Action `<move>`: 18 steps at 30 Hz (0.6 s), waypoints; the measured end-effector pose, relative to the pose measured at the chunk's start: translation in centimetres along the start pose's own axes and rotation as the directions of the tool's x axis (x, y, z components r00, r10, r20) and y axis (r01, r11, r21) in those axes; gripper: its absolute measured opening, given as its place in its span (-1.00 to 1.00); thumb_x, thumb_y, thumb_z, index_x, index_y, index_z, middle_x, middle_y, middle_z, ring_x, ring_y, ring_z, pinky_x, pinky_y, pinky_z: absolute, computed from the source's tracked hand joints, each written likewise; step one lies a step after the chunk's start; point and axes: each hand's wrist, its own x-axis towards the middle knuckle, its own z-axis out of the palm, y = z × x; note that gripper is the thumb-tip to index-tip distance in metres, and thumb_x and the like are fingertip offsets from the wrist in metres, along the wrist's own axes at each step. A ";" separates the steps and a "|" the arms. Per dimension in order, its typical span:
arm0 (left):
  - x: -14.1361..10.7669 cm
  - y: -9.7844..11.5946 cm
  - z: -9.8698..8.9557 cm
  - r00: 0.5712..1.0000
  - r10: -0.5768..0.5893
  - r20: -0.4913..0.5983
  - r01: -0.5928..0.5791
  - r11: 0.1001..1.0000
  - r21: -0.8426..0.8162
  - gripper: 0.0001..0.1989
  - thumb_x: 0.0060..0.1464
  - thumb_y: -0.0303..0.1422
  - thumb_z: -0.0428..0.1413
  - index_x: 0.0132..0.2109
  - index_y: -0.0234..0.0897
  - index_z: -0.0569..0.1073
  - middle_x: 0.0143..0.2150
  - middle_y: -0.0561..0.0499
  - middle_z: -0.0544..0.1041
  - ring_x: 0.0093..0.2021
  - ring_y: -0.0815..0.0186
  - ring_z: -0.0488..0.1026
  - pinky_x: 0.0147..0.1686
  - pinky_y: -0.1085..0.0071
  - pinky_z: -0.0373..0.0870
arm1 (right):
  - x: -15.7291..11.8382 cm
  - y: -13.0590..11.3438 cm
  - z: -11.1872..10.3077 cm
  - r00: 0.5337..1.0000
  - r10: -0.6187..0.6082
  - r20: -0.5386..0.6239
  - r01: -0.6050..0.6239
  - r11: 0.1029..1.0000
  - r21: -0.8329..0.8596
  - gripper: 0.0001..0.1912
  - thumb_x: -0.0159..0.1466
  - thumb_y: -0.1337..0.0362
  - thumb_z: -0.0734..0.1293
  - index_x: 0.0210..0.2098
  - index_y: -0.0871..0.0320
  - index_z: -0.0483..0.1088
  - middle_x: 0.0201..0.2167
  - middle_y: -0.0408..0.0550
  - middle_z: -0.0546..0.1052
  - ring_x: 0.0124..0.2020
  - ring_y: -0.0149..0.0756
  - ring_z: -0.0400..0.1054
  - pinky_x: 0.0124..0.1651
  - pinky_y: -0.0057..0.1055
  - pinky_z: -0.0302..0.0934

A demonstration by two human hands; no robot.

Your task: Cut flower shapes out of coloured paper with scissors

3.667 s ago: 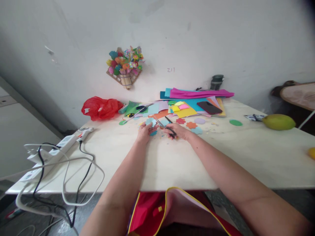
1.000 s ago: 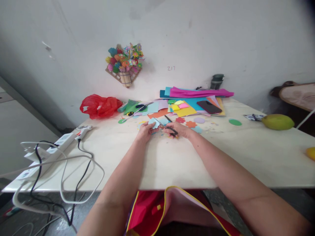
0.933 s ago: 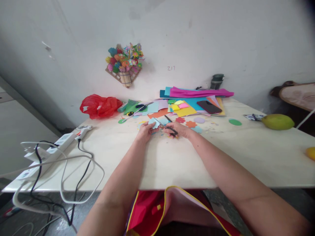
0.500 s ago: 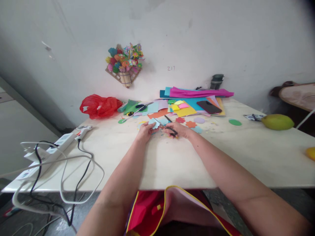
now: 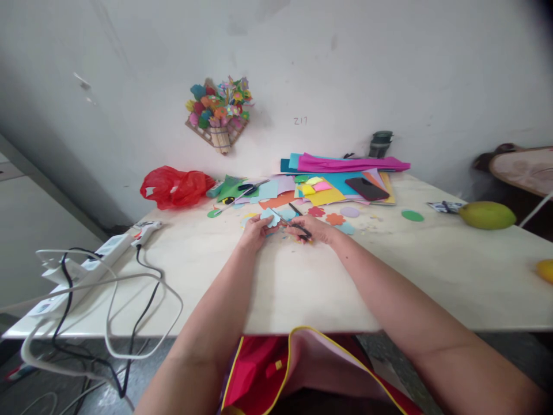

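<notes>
Pinched in my left hand [image 5: 256, 229] is a light blue paper flower [image 5: 270, 217] with a scalloped edge. My right hand [image 5: 314, 227] grips dark-handled scissors [image 5: 304, 231], their blades pointing left at the paper's right edge. Whether the blades are cutting at this instant I cannot tell. Just beyond my right hand lie a red paper flower [image 5: 317, 211], an orange paper flower [image 5: 335, 219] and a lilac paper disc [image 5: 349, 212]. Small paper scraps are scattered around both hands.
Coloured sheets [image 5: 327, 192] pile up at the back, with a phone [image 5: 367, 188] on them. A red plastic bag [image 5: 175, 187] and a second pair of scissors [image 5: 248, 189] lie back left. A power strip [image 5: 82, 279] with loose cables is left; a green-yellow fruit [image 5: 487, 214] is right.
The scissors' blades and my fingers have shifted only very slightly at the paper's edge. Everything else stays in place.
</notes>
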 end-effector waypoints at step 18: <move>-0.1 0.2 0.2 0.999 -0.014 -0.030 0.015 1.000 0.009 -0.83 -0.14 -0.48 0.19 -0.31 -0.45 0.48 -0.35 -0.12 0.56 -0.39 0.28 0.52 -0.38 0.41 0.48 | -0.3 -0.8 0.3 1.000 0.020 -0.023 -0.019 0.999 0.042 -0.74 0.06 0.14 0.36 -0.49 0.21 0.27 -0.75 -0.29 0.25 -0.77 -0.56 0.11 -0.73 -0.59 -0.03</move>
